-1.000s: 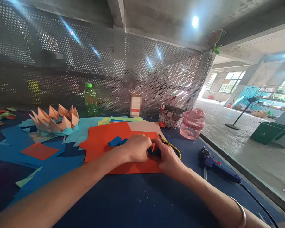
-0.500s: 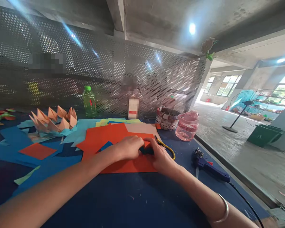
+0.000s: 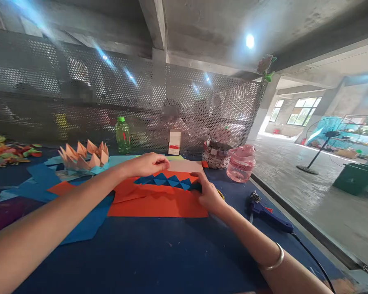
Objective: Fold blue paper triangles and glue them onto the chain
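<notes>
A row of blue folded paper triangles lies on an orange sheet on the dark blue table. My right hand pinches the right end of that row, fingers closed on it. My left hand sits farther back. Its fingers are curled together, with the tips at the left edge of a pale pink sheet. What they pinch, if anything, is hidden. A metal bangle circles my right wrist.
An orange folded paper crown, a green bottle, a small box, a woven paper bowl and a pink jar stand along the back. A blue glue gun lies right. Perforated screen behind; people beyond it.
My left hand has left the blue piece and moved back and left to the pale sheet. The blue row now lies uncovered and stretched out. My right hand stays at its right end.
</notes>
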`<state>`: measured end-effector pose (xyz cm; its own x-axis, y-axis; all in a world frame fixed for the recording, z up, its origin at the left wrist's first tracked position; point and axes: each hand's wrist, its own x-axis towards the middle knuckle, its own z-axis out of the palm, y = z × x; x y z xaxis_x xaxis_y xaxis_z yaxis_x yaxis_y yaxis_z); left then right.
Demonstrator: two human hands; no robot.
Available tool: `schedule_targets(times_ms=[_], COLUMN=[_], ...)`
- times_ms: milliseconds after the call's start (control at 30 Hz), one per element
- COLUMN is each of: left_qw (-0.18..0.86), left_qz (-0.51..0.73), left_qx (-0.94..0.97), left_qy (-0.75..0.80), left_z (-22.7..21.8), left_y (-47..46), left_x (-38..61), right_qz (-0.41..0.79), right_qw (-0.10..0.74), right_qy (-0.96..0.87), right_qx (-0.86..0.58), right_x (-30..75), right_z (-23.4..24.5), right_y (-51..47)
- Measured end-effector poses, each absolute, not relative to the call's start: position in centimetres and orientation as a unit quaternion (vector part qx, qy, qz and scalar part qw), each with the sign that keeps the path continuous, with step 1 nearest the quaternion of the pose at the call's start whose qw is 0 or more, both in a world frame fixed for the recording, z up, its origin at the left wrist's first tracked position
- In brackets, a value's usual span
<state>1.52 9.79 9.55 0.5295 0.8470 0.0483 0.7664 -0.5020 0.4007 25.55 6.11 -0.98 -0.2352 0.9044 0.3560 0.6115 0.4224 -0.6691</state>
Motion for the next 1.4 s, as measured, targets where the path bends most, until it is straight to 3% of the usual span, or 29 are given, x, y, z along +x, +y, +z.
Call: schedule_targets(times_ms=[233,467,733,1000,1400], left_qw=[0.271,0.457,0.45,0.384,0.379], left_qz=[0.162,0.215,0.287,0.307,0.381], left_qx=[0.794,0.735,0.696,0.718,0.677], left_qy=[0.519,0.452,0.48,0.492,0.503], left_z=[7.1,4.8,2.1,1.8,1.1], left_y=[9.1,6.6,5.9,5.5,6.8], left_x=[-4.1,-5.3,-5.5,-5.2,-6.2], right_qz=[0.186,0.173,0.185,0.2,0.179], right_qw=[0.378,0.384,0.38,0.391,0.372], right_qy=[-0.768,-0.772,-0.769,-0.77,-0.786], right_qx=[-0.483,-0.476,-0.479,-0.463,-0.459], right_x=[25.3,24.8,24.5,24.2,24.7], right_z=[-1.0,-1.3,-1.4,-1.4,-2.4], right_y=[5.7,5.4,5.2,5.2,5.9])
